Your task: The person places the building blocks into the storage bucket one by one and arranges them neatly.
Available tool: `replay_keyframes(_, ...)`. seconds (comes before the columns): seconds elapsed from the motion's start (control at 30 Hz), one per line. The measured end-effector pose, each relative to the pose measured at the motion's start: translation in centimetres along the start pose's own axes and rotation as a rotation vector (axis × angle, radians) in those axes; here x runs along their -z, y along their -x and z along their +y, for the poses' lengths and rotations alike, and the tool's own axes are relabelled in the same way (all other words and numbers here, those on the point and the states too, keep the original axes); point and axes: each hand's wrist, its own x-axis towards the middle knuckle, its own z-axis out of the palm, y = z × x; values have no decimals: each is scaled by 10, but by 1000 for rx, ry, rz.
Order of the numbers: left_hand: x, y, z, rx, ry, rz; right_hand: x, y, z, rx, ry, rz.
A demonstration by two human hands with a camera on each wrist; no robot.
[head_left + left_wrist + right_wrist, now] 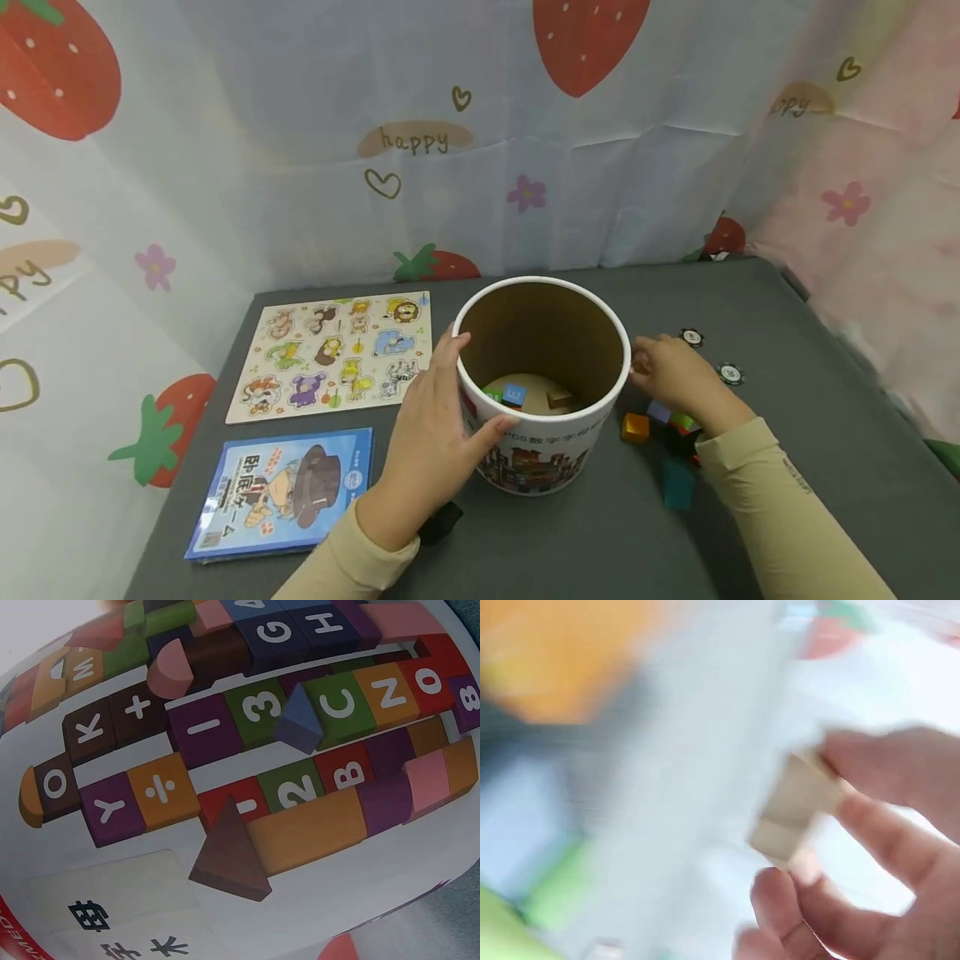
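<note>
A tall white paper bucket [600,417] printed with coloured blocks stands upright in the middle of the table. My left hand [431,417] grips its near left side, with fingertips and thumb at the rim. The bucket's printed wall [360,900] fills the left wrist view. Inside lie a few blocks, among them a blue letter block [514,394]. Right of the bucket, close to its wall, is my right hand [678,379]. In the right wrist view it pinches a beige wooden block [791,802] between thumb and fingers; the head view mostly hides this block.
Near the right wrist lie several loose blocks, including an orange block [635,428] and a teal block [678,487]. Two black-and-white chips [730,373] sit farther right. On the left are an animal puzzle board [330,358] and a blue book [281,492].
</note>
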Motion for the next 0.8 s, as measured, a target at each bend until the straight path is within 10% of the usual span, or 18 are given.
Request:
replay_keyframes(0.23,-1,-1,0,7,-2,5,78,19,-66,134,-160,407)
replay_keyframes(0.47,1,-1,-1,4,-14,5,92,13,-117,507,33,194)
replay_keyframes(0.63,1,0,-1,16,-13,-19,79,7,-123,528,49,-31)
replay_keyframes(0.8,2,-1,-1,14,-6,-20,73,10,-108,470,-61,214)
